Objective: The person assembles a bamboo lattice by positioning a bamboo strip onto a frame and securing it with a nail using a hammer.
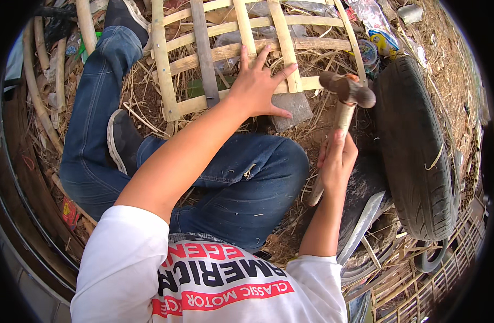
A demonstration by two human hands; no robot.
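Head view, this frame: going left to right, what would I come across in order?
Curved wooden pole → lower dark shoe → left hand, spread over the lattice of flat strips → hammer, held in the right hand → black tyre.

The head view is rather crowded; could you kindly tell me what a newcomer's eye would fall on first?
Probably the rusty-headed hammer with a pale round handle, gripped in the right hand right of centre. Next comes the open lattice of flat, pale strips at the top, with the left hand spread over its near edge. The large black rubber tyre also stands out at the right.
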